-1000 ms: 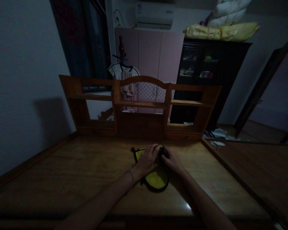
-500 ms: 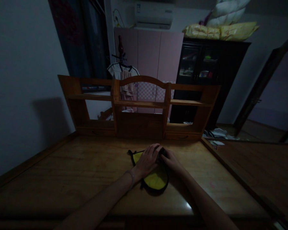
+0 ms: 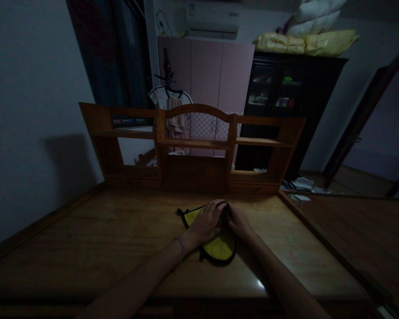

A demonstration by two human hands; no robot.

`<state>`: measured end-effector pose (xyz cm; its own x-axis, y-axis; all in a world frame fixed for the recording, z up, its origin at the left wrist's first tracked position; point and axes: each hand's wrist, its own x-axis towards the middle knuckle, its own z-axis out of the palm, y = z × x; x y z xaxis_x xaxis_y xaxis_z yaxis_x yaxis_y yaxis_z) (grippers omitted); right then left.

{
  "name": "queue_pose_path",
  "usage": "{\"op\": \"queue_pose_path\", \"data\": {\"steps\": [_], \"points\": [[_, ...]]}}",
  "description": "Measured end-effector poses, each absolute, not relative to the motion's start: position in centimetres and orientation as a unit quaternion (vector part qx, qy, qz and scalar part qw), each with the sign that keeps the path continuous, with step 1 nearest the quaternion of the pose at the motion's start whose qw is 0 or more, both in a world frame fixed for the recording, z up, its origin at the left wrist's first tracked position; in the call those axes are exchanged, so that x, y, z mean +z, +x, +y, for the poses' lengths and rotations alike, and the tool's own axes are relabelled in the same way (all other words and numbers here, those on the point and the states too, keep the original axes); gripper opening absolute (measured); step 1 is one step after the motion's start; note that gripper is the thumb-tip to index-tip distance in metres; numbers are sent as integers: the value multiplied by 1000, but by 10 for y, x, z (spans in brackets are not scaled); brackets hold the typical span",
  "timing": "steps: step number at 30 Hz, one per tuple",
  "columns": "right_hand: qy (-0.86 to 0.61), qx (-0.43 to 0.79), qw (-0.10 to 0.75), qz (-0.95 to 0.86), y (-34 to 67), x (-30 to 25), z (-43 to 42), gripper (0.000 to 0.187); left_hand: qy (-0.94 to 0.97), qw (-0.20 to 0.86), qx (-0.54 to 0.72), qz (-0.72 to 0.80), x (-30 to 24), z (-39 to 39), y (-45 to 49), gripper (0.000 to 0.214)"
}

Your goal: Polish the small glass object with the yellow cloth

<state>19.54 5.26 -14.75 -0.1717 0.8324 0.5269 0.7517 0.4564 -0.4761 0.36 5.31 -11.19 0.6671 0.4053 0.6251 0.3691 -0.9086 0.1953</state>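
A yellow fabric piece with black edging (image 3: 221, 248) lies on the wooden desktop, its exact kind unclear in the dim light. Its rounded end points toward me, and a dark tab sticks out at the far left corner. Across its middle rests my left hand (image 3: 206, 221), fingers curled together over the far edge. My right hand (image 3: 236, 219) pinches the black edging at the far right side, close against the left fingertips. What lies between the two hands is partly hidden by the fingers.
Behind the desktop (image 3: 119, 230) stands a wooden shelf unit (image 3: 196, 144) with low drawers. A wall (image 3: 29, 133) borders the left side, and a raised wooden rim (image 3: 319, 235) runs along the right. Wardrobes (image 3: 206, 75) and hanging clothes (image 3: 174, 106) are farther back.
The rounded end of the yellow fabric has shifted slightly right and away from me. My right fingers have closed in nearer to the left hand at the far edge.
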Motion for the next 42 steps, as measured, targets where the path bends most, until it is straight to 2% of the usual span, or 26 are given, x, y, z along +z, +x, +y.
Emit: {"op": "queue_pose_path", "data": {"steps": [6, 13, 19, 25, 36, 42], "points": [[-546, 25, 356, -758, 193, -142, 49, 34, 904, 18, 363, 224, -114, 56, 4, 78], [-566, 54, 391, -723, 194, -136, 48, 26, 895, -4, 376, 238, -116, 57, 3, 75], [-510, 143, 450, -719, 190, -138, 51, 35, 889, -2, 380, 256, -120, 59, 2, 75], [-477, 228, 457, -715, 188, -139, 52, 42, 889, 11, 380, 256, -118, 58, 1, 72], [-490, 169, 444, -731, 189, -143, 52, 33, 896, -1, 367, 252, -117, 58, 1, 72], [-494, 142, 449, -731, 189, -145, 54, 35, 898, -6, 358, 254, -117, 57, 1, 77]]}}
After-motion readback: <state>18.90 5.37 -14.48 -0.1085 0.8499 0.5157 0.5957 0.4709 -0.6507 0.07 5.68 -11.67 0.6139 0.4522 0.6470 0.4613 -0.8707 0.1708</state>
